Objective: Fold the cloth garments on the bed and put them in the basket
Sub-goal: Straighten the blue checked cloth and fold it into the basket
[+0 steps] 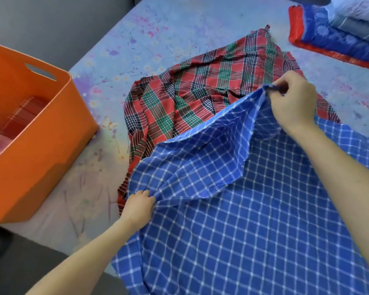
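Note:
A blue cloth with a white check (232, 220) covers the near right of the bed. My left hand (139, 206) grips its left edge low down. My right hand (291, 101) pinches a far corner and holds it lifted, so a fold of the cloth hangs between the two hands. A red and green plaid cloth (190, 96) lies crumpled behind, partly under the blue one. The orange basket (41, 158) stands on the bed at the left, with folded reddish cloth (24, 116) inside.
The bed sheet (158, 28) is pale blue with a flower print. A red and blue folded blanket (328, 39) and pillows lie at the far right. A grey wall runs along the left side behind the basket.

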`<state>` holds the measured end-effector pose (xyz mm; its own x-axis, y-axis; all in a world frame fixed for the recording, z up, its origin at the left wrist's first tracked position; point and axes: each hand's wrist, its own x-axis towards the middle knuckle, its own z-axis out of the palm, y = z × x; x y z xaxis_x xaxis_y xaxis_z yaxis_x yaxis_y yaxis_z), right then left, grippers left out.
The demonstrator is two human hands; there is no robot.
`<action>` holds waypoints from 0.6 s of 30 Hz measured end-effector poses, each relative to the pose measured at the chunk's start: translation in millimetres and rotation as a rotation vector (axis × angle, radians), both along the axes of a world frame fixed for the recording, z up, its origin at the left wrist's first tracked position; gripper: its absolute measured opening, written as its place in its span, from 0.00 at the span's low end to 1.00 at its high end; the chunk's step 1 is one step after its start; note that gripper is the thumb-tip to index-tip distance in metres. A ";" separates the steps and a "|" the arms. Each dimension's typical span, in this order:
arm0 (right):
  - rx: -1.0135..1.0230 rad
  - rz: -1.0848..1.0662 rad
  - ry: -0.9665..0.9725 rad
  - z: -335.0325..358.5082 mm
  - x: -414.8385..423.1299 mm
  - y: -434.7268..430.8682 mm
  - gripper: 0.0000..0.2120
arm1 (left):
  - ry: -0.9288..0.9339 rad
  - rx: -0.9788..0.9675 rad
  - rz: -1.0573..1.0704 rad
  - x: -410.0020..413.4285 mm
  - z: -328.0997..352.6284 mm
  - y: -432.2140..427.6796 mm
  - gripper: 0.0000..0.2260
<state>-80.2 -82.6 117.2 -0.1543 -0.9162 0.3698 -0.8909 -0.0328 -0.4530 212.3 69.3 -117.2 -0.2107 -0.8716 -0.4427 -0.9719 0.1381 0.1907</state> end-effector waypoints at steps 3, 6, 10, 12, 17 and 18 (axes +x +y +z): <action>-0.131 -0.120 -0.017 27.7 5.7 -7.4 0.07 | 0.456 0.018 0.857 15.2 13.7 -17.3 0.09; -0.132 -0.078 -0.007 43.0 25.2 -3.5 0.08 | 0.431 0.105 1.044 44.5 17.0 -26.6 0.13; -0.138 -0.075 0.054 53.7 37.6 -10.4 0.07 | 0.393 0.344 0.761 57.9 23.4 -9.3 0.11; -0.011 -0.157 0.102 51.0 32.9 -23.5 0.09 | 0.358 0.409 0.575 63.1 32.7 9.6 0.07; 0.171 -0.011 0.105 17.9 51.9 10.2 0.03 | 0.006 0.481 0.309 88.5 46.9 65.9 0.11; 0.216 0.079 0.070 3.2 61.0 31.9 0.05 | 0.003 0.445 0.301 87.4 51.4 72.2 0.12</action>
<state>-19.2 -50.7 120.4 -0.0594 -0.9834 0.1714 -0.9191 -0.0132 -0.3939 299.7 141.5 -65.8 0.0176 -0.6221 -0.7827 -0.9555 -0.2410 0.1701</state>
